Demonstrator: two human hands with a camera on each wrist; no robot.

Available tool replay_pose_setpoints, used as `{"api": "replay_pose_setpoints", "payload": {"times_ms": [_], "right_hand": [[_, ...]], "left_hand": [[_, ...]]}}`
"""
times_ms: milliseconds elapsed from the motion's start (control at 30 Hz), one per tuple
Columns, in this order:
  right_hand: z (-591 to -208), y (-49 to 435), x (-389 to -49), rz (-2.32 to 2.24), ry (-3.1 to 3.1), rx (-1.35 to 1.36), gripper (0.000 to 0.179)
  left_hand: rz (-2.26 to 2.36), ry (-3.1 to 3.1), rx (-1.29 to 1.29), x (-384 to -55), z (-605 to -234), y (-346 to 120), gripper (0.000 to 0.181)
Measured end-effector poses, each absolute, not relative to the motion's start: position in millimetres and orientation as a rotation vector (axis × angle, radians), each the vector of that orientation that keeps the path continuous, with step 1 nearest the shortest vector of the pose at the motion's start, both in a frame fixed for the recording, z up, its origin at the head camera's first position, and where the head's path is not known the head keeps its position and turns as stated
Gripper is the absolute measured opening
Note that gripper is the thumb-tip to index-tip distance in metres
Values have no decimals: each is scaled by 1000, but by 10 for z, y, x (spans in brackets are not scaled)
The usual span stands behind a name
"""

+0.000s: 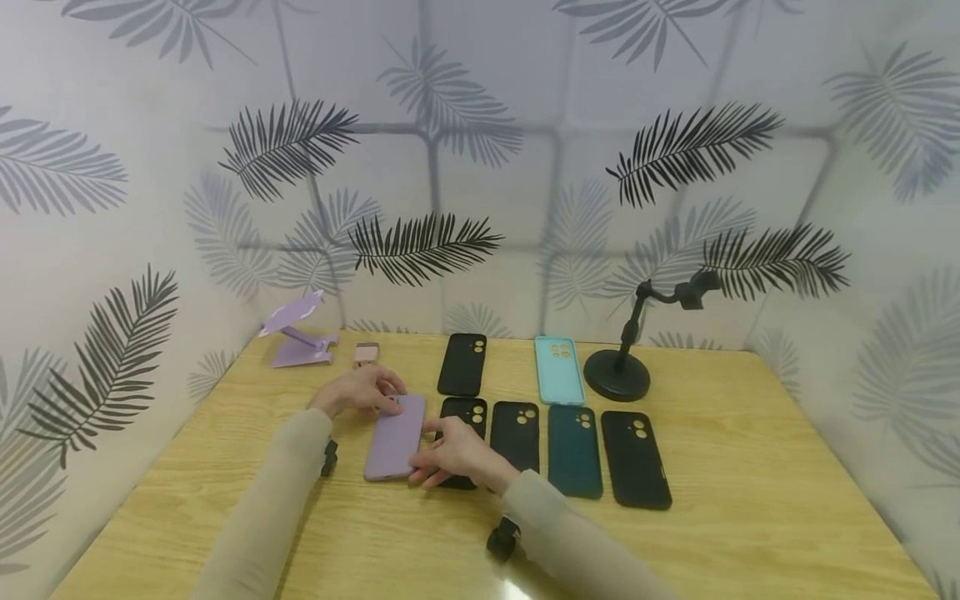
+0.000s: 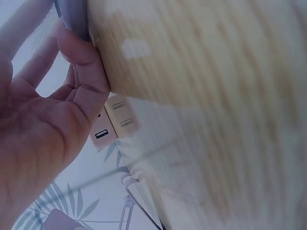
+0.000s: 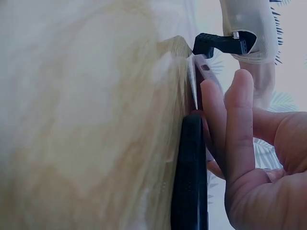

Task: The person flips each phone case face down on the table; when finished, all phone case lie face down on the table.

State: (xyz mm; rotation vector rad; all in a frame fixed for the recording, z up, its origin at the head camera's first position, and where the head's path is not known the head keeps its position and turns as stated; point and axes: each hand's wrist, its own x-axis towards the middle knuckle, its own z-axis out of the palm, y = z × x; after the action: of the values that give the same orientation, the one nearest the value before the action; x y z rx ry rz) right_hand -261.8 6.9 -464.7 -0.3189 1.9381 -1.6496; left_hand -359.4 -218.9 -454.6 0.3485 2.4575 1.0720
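Note:
A light purple phone case lies at the left end of a group of cases, its camera cutouts at the far end. My left hand pinches its far end between thumb and fingers; the left wrist view shows only a corner of the case there. My right hand touches the near right side of the purple case with fairly straight fingers. It reaches over a black phone case, partly covering it. In the right wrist view, the purple case appears slightly tilted beside the black case's edge.
Rightward lie a dark grey case, a teal case and a black case. Behind are another black case, a light blue case, a black stand, a pink charger and a purple phone stand.

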Motion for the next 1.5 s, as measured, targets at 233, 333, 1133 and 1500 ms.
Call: {"api": "replay_pose_setpoints", "payload": {"times_ms": [233,333,1133,1500], "right_hand": [[-4653,78,-2612,-1653,1938,-304,52],[-4639,94,-2614,-1651,1944,-301,44],[-4493,511,-3012,-1665,2207,-429,26],[-4448,736,-3400,-1540,2470,-378,27]], "left_hand": [[1048,2478,363,-3606,-4570,-2168,31],[1043,2490,355,-3610,-4570,-2164,31],[1269,2657,377,-3605,-4445,-1943,30],[1374,2629,263,-3640,-4403,-1585,27]]}}
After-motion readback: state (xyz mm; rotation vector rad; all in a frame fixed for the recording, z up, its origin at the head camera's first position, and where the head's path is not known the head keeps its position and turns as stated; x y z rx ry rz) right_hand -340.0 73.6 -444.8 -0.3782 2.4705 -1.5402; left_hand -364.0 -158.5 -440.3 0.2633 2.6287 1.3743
